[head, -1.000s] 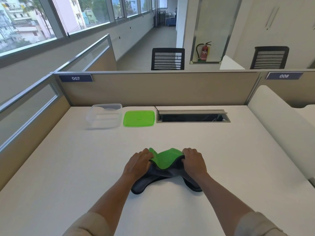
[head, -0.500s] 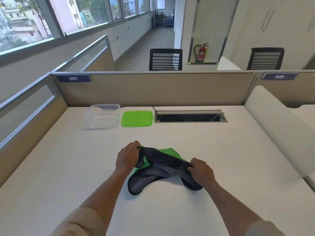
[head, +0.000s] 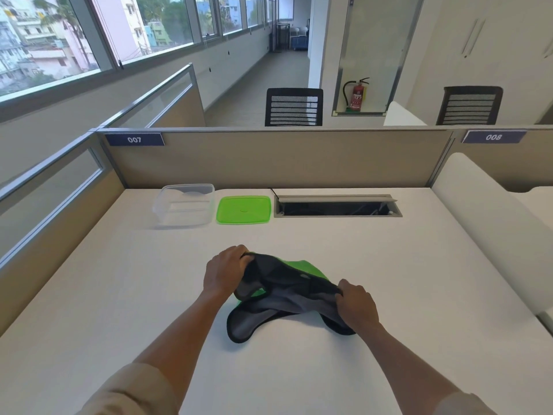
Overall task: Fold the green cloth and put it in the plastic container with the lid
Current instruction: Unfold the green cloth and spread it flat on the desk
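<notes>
The cloth (head: 284,298), green on one side and dark grey on the other, lies bunched on the white desk in front of me, mostly grey side up with a strip of green showing behind. My left hand (head: 224,272) grips its far left corner. My right hand (head: 356,304) pinches its right edge, nearer to me. The clear plastic container (head: 184,205) stands open at the back left of the desk. Its green lid (head: 244,209) lies flat just to the right of it.
A cable slot (head: 338,206) with a raised metal flap is set into the desk right of the lid. Beige partition walls (head: 269,160) close off the back and left. A white rounded divider (head: 490,223) borders the right side.
Both hands pulled the cloth over, so its grey side now faces up where green showed before. My left hand moved away from me and my right hand moved right and toward me.
</notes>
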### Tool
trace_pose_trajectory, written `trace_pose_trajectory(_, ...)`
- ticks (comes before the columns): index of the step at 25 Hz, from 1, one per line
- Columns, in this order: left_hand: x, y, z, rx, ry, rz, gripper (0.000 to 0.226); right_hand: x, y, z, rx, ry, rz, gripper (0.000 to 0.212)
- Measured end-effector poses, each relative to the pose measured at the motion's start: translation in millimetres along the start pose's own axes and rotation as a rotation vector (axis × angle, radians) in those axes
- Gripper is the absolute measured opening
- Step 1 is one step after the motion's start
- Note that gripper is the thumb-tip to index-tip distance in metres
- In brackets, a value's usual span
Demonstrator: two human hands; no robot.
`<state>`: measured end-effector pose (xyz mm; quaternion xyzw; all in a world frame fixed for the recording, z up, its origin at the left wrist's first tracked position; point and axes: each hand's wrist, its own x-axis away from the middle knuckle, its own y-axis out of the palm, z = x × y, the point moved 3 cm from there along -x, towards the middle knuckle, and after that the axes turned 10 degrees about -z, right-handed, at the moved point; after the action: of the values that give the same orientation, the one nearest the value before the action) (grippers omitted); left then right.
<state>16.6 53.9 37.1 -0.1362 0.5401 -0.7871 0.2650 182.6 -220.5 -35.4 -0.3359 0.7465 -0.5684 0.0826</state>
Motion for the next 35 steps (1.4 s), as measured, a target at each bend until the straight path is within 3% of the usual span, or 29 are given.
trace_pose_trajectory(7, -12, -32, -19, -0.095, -0.006, 0.045, 0.014, -13, -57, 13, -0.027, 0.013, 0.311, 0.011)
trace_pose_trajectory(15, -24, -66, -33, -0.013, -0.110, 0.150, 0.006, -40, -119, 16, -0.199, 0.017, 0.494, 0.015)
trace_pose_trajectory(20, -38, -86, -25, 0.060, -0.104, 0.251, 0.005, -55, -149, 3, -0.553, 0.006, 0.477, 0.033)
trace_pose_trajectory(27, -62, -91, -19, 0.310, -0.022, 0.328, 0.013, -73, -177, -11, -1.056, 0.043, 0.498, 0.032)
trace_pose_trajectory(31, -68, -80, -23, 0.343, -0.005, 0.307, 0.017, -81, -175, -8, -1.077, 0.023, 0.533, 0.032)
trace_pose_trajectory(35, -69, -62, -36, 0.356, -0.033, 0.218, 0.015, -85, -156, 6, -0.868, 0.031, 0.486, 0.029)
